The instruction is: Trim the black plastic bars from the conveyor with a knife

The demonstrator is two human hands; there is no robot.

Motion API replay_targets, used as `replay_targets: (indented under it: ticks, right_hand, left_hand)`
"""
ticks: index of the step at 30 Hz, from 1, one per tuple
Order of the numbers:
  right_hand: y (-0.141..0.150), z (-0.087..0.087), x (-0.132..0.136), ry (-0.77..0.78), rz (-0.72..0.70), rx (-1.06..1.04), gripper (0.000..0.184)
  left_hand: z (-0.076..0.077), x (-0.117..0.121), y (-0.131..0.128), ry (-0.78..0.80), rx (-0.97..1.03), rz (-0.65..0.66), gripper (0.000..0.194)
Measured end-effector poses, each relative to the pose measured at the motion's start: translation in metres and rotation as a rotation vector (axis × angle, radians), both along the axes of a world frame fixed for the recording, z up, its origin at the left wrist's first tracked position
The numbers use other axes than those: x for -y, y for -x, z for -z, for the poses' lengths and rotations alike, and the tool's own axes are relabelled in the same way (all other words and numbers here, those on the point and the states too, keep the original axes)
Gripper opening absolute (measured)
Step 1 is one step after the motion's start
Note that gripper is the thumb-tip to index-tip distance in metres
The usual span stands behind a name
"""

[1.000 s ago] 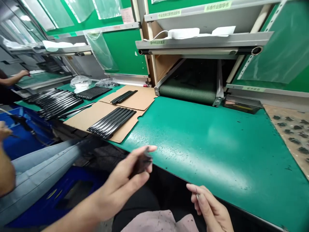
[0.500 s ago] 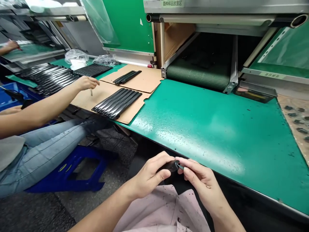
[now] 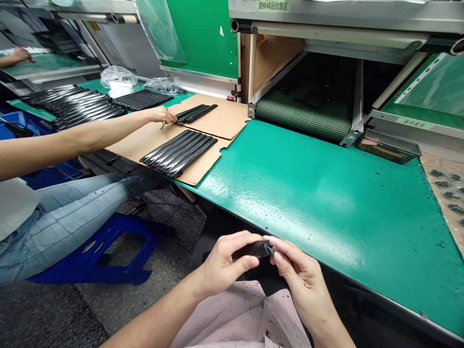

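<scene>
Low over my lap, just off the table edge, my left hand [image 3: 226, 263] is closed around a dark, glossy black part [image 3: 256, 249]. Much of that part is covered by my fingers. My right hand [image 3: 300, 270] pinches a small thin bluish-grey piece [image 3: 270, 249] between thumb and fingers, its tip against the right end of the black part. Whether this piece is a blade or a strip of the part, I cannot tell. The fingertips of both hands nearly meet at that end.
A green-topped table [image 3: 290, 179] spans the front, with a conveyor belt [image 3: 304, 118] behind it. At left, a co-worker's hand [image 3: 163, 116] touches black strips [image 3: 197, 113] on cardboard [image 3: 224, 125]. More black strips [image 3: 179, 152] lie nearer. A blue stool [image 3: 108, 251] stands below.
The co-worker's hand has moved right, onto the black strips at the back of the cardboard. My hands keep nearly the same hold; the black part has tilted slightly. The view has shifted a little.
</scene>
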State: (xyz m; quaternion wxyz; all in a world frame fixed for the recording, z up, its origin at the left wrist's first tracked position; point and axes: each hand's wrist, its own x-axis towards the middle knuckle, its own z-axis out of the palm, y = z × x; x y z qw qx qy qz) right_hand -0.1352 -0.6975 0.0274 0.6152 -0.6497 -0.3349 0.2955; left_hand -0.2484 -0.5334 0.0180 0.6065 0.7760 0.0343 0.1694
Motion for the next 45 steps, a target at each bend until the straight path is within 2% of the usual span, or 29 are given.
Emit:
replay_targets:
  ticks: [4, 8, 11, 14, 18, 21, 23, 26, 29, 32, 34, 38, 40, 42, 43, 45]
  right_hand:
    - [0.0, 0.006, -0.007, 0.001, 0.051, 0.038, 0.028]
    - [-0.002, 0.011, -0.01, 0.042, 0.181, 0.036, 0.028]
    - [0.002, 0.01, -0.007, 0.06, 0.141, 0.006, 0.03]
    - [0.007, 0.007, -0.006, 0.063, 0.087, -0.057, 0.032]
    - [0.009, 0.007, -0.008, 0.07, 0.023, -0.182, 0.039]
    - [0.008, 0.006, -0.008, 0.065, -0.008, -0.266, 0.041]
    - [0.007, 0.005, -0.006, 0.059, 0.013, -0.217, 0.037]
    - [0.002, 0.004, -0.003, 0.082, 0.065, 0.035, 0.031]
    - [-0.009, 0.002, -0.002, 0.142, 0.193, 0.268, 0.031]
    - [-0.019, -0.006, -0.004, 0.068, 0.306, 0.374, 0.03]
    - [-0.023, -0.016, -0.007, 0.012, 0.324, 0.452, 0.028]
    - [-0.029, -0.034, -0.015, 0.02, 0.414, 0.712, 0.016]
    - [-0.036, -0.039, -0.019, -0.022, 0.531, 0.827, 0.012]
    - [-0.042, -0.042, -0.022, -0.069, 0.675, 0.895, 0.006]
    - [-0.045, -0.042, -0.023, -0.082, 0.743, 0.91, 0.004]
    - [-0.049, -0.039, -0.025, -0.104, 0.843, 0.899, 0.002]
  left_hand:
    - [0.003, 0.007, -0.003, -0.093, 0.082, -0.145, 0.032]
    - [0.006, 0.012, -0.005, -0.281, 0.152, -0.413, 0.029]
    - [0.011, 0.011, -0.006, -0.401, 0.173, -0.554, 0.033]
    - [0.014, 0.008, -0.007, -0.499, 0.204, -0.611, 0.034]
    - [0.015, 0.006, -0.008, -0.646, 0.243, -0.616, 0.035]
    - [0.013, 0.006, -0.008, -0.721, 0.273, -0.595, 0.037]
    - [0.01, 0.005, -0.007, -0.723, 0.277, -0.566, 0.037]
    - [-0.002, 0.002, -0.007, -0.651, 0.278, -0.464, 0.035]
    - [-0.022, -0.008, -0.015, -0.619, 0.317, -0.25, 0.033]
    - [-0.043, -0.025, -0.037, -0.742, 0.288, -0.06, 0.031]
    - [-0.055, -0.035, -0.057, -0.818, 0.256, 0.039, 0.026]
    - [-0.073, -0.044, -0.094, -0.909, 0.3, 0.183, 0.022]
    - [-0.075, -0.043, -0.105, -0.92, 0.383, 0.099, 0.021]
    - [-0.068, -0.038, -0.108, -0.826, 0.476, -0.151, 0.029]
    - [-0.063, -0.035, -0.108, -0.707, 0.504, -0.316, 0.036]
    - [-0.048, -0.026, -0.108, -0.316, 0.441, -0.553, 0.042]
